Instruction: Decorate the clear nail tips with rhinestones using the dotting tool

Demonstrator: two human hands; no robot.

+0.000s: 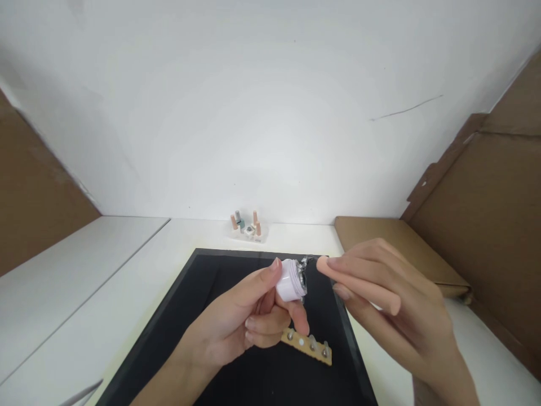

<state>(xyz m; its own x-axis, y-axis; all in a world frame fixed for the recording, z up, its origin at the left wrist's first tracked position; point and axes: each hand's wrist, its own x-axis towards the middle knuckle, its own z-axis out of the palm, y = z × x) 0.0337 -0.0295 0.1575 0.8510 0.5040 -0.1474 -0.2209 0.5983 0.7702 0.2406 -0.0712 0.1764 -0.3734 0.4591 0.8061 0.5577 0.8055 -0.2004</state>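
In my left hand (262, 310) is a small white jar (289, 280), tilted with its threaded mouth toward the right. Torn silvery foil (302, 270) sticks out around the jar's mouth. My right hand (393, 299) holds a peach-coloured rod-shaped handle (363, 287) between thumb and fingers. The handle's rounded left end is close to the foil, and a dark bit shows between them; whether they touch I cannot tell. Below the left hand, a wooden strip (310, 348) with several clear rounded pieces lies on the black mat (236, 372).
At the back of the white table (127, 248) stands a clear tray (264, 237) with several small bottles with peach and grey caps. A flat cardboard piece (372, 234) lies at the back right. A thin grey pointed object (84, 393) shows at the lower left.
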